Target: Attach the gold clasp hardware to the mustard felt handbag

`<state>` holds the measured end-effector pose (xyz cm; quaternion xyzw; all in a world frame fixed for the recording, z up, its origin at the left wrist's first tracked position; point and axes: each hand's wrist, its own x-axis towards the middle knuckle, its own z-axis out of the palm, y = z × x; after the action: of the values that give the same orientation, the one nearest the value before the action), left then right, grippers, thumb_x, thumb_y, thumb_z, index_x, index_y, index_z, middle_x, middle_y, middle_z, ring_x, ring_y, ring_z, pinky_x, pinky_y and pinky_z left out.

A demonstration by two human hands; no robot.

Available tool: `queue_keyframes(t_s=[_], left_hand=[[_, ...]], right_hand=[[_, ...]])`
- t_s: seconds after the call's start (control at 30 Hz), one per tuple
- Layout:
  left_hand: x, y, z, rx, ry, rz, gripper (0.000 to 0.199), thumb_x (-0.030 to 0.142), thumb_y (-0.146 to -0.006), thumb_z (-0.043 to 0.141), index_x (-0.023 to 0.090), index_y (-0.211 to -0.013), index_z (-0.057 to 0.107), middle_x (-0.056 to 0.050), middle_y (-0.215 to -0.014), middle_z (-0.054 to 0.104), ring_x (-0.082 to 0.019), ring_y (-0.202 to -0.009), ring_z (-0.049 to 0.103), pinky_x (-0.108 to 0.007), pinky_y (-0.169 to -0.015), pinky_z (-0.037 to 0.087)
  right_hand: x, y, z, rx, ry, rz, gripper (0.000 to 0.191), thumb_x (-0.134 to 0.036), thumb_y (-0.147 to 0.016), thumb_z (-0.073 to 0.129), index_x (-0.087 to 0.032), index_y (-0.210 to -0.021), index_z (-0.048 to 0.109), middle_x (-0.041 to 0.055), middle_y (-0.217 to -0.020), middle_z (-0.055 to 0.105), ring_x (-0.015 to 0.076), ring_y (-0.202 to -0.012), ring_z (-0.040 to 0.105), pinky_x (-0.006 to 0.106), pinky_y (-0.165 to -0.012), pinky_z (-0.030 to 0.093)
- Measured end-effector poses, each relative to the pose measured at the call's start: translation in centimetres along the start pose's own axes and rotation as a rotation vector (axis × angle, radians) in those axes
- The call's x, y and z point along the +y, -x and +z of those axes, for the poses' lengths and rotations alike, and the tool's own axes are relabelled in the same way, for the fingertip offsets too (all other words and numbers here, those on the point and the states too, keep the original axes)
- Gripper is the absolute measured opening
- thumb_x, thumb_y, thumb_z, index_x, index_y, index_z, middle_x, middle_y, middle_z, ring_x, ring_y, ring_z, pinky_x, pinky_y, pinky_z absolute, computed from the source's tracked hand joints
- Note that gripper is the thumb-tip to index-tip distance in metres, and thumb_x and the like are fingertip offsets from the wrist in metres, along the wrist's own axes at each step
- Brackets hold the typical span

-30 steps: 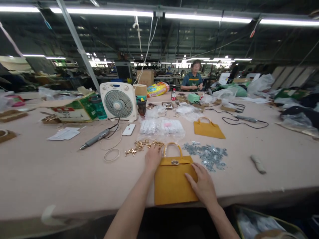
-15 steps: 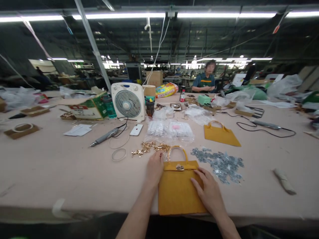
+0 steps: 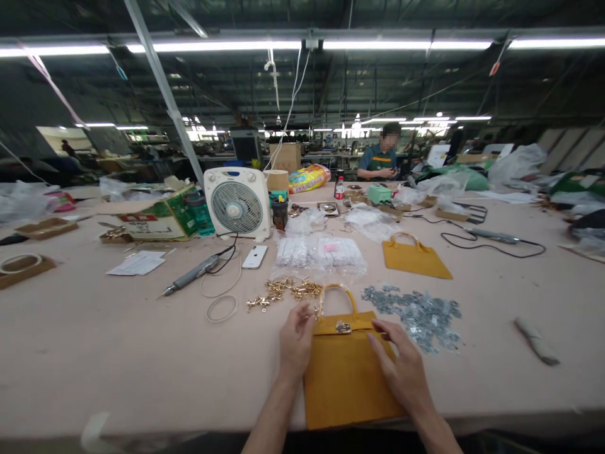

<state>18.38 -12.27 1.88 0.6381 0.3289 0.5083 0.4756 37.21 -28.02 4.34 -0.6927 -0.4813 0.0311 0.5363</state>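
A mustard-yellow handbag [image 3: 350, 378] lies flat at the table's front edge, its looped handle pointing away from me. A shiny metal clasp [image 3: 343, 327] sits at the middle of its top strap. My left hand [image 3: 297, 340] is beside the bag's upper left corner, fingers curled toward the thumb; whatever they hold is too small to make out. Over the right side of the bag is my right hand [image 3: 401, 359], thumb and fingers apart, fingertips near the strap's end. Gold-coloured metal fittings [image 3: 283, 290] are heaped beyond my left hand. Small silvery metal plates [image 3: 418, 315] spread to the right.
A second yellow bag piece [image 3: 416, 260] lies farther right. Clear plastic packets [image 3: 319, 252], a white phone [image 3: 255, 256], a corded tool [image 3: 191, 275] and a box fan [image 3: 237, 205] stand or lie beyond. A rolled cloth-like bundle [image 3: 536, 340] is at right. A co-worker [image 3: 380, 157] sits opposite.
The view has tilted up slightly. My left hand has drawn a little nearer the bag's corner, its fingers less tightly bunched. My right fingers have lifted slightly from the bag.
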Motion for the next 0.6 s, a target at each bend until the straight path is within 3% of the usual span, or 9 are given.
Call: queue_keyframes(t_s=[0.13, 0.3, 0.43, 0.6], left_hand=[[0.2, 0.8, 0.3, -0.039, -0.065, 0.060, 0.035, 0.037, -0.095, 0.067, 0.023, -0.127, 0.063, -0.006, -0.107, 0.076, -0.021, -0.100, 0.074, -0.037, -0.095, 0.061], [0.3, 0.6, 0.1, -0.052, -0.185, 0.161, 0.021, 0.033, -0.096, 0.065, 0.024, -0.115, 0.069, -0.006, -0.108, 0.076, -0.020, -0.095, 0.074, -0.037, -0.090, 0.063], [0.7, 0.7, 0.2, -0.136, -0.143, 0.185, 0.021, 0.032, -0.097, 0.066, 0.025, -0.116, 0.069, -0.006, -0.109, 0.076, -0.020, -0.098, 0.074, -0.036, -0.091, 0.064], [1.0, 0.5, 0.8, -0.247, 0.072, 0.088, 0.038, 0.032, -0.097, 0.067, 0.027, -0.134, 0.061, -0.007, -0.117, 0.071, -0.019, -0.099, 0.073, -0.034, -0.086, 0.067]], right_hand=[[-3.4, -0.9, 4.2, -0.176, -0.291, 0.035, 0.032, -0.049, -0.095, 0.072, -0.024, -0.115, 0.072, 0.0096, -0.109, 0.072, 0.0272, -0.096, 0.069, 0.039, -0.085, 0.059], [-3.7, -1.2, 9.0, -0.245, -0.630, 0.223, 0.037, -0.054, -0.090, 0.077, -0.023, -0.108, 0.073, 0.0082, -0.106, 0.074, 0.0272, -0.097, 0.071, 0.041, -0.091, 0.060], [-2.2, -1.5, 9.4, -0.194, -0.745, 0.323, 0.039, -0.059, -0.087, 0.078, -0.022, -0.098, 0.073, 0.0049, -0.091, 0.073, 0.0236, -0.085, 0.069, 0.038, -0.085, 0.059], [-0.6, -2.0, 8.8, -0.184, -0.843, 0.377, 0.036, -0.056, -0.087, 0.080, -0.021, -0.094, 0.073, 0.0007, -0.081, 0.068, 0.0170, -0.075, 0.061, 0.028, -0.073, 0.052]])
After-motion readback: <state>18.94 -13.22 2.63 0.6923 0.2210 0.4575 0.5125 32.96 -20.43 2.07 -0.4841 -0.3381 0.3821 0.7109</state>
